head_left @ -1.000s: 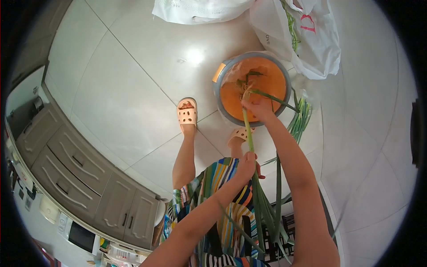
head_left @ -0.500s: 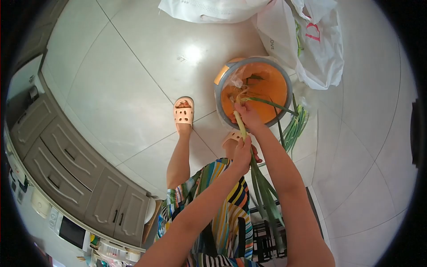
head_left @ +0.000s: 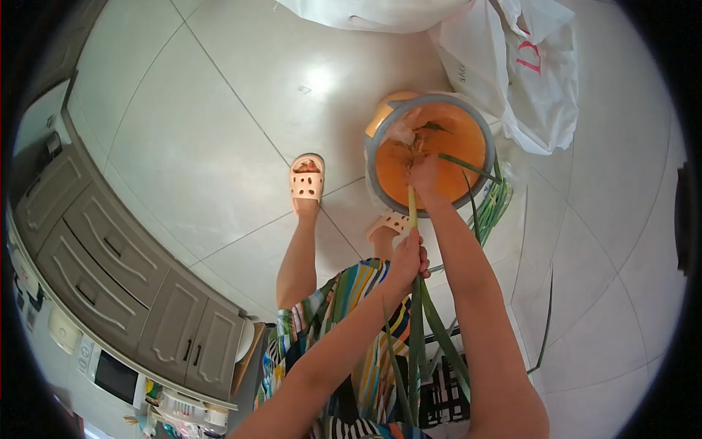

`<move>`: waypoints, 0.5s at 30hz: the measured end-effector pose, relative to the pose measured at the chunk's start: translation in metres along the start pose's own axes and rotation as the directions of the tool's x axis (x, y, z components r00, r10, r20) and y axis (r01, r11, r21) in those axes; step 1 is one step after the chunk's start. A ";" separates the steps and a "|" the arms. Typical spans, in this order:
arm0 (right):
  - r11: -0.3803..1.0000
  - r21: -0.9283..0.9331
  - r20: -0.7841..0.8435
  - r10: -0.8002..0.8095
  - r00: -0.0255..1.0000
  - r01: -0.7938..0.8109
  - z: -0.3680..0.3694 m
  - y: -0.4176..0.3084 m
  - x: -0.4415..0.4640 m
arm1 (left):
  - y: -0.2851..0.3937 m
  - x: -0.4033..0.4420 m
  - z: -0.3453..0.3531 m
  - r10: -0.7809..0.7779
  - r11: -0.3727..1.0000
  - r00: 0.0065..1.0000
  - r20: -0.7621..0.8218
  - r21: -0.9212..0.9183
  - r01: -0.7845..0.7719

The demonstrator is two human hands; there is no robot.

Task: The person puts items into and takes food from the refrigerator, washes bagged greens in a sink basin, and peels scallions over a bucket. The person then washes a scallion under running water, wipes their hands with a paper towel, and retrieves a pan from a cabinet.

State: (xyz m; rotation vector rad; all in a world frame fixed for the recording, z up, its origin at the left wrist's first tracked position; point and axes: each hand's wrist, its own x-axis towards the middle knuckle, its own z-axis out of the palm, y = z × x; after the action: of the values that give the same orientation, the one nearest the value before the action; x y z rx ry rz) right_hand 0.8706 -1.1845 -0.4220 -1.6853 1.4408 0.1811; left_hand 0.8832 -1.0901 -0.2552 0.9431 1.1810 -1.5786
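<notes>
A long scallion (head_left: 412, 208) runs between my two hands, pale stalk outward and green leaves hanging back toward my lap. My left hand (head_left: 408, 257) is wrapped round the stalk just where the leaves begin. Over the bin's opening, my right hand (head_left: 423, 175), slightly blurred, closes on the root end; wispy roots stick out past its fingers. Beneath it stands an orange bin (head_left: 468, 135) with a grey rim, a clear bag and a few green scraps inside. More scallions (head_left: 499, 208) lie in a bunch on the floor at the bin's right.
White plastic bags (head_left: 537, 95) stand beyond the bin. My feet in peach clogs (head_left: 307, 179) are beside and behind the bin. A black crate (head_left: 446, 391) sits below my right forearm. Grey cabinets (head_left: 110, 256) line the left.
My right hand has moved farther over the bin, toward the roots. The scallion now points straighter away from me, and its leaves have spread apart. The view has shifted slightly.
</notes>
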 end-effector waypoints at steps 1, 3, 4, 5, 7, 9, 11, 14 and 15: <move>0.997 -0.067 -0.028 0.024 0.999 -0.026 -0.006 -0.009 0.004 | 0.002 -0.004 0.001 0.004 1.000 1.000 0.000 -0.003 -0.004; 0.990 -0.132 -0.057 0.046 0.997 -0.053 -0.009 -0.009 0.019 | 0.002 -0.016 0.003 0.001 0.999 0.999 0.043 0.040 -0.003; 0.990 -0.106 -0.044 0.087 0.995 -0.091 -0.010 -0.004 0.031 | 0.002 -0.023 0.004 0.000 0.999 0.999 0.043 0.040 -0.002; 0.988 -0.081 -0.031 0.128 0.991 -0.130 -0.008 -0.001 0.041 | 0.003 -0.030 0.005 -0.034 0.999 0.999 0.038 0.025 0.033; 0.998 -0.038 -0.083 -0.058 0.995 0.055 0.000 0.003 0.050 | 0.003 -0.039 0.004 -0.069 0.998 0.997 0.036 0.010 0.069; 0.970 -0.003 -0.138 -0.241 0.961 0.243 0.007 0.005 0.060 | 0.005 -0.043 0.000 -0.100 0.995 0.994 0.035 -0.005 0.100; 0.991 -0.032 -0.036 -0.134 0.990 0.133 0.011 0.005 0.068 | 0.007 -0.042 -0.005 -0.104 0.994 0.994 0.035 -0.022 0.104; 0.995 -0.099 0.031 0.026 0.999 -0.022 0.012 0.001 0.077 | 0.008 -0.044 -0.012 -0.095 0.995 0.994 0.049 -0.013 0.096; 0.995 -0.095 0.033 0.024 0.999 -0.021 0.012 -0.001 0.079 | 0.006 -0.045 -0.016 -0.088 0.996 0.994 0.065 0.012 0.087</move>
State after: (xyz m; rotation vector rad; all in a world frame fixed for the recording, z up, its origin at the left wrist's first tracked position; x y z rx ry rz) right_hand 0.9015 -1.2341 -0.4771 -1.7345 1.4458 0.2937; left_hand 0.9028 -1.0656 -0.2185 0.8489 1.1839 -1.6737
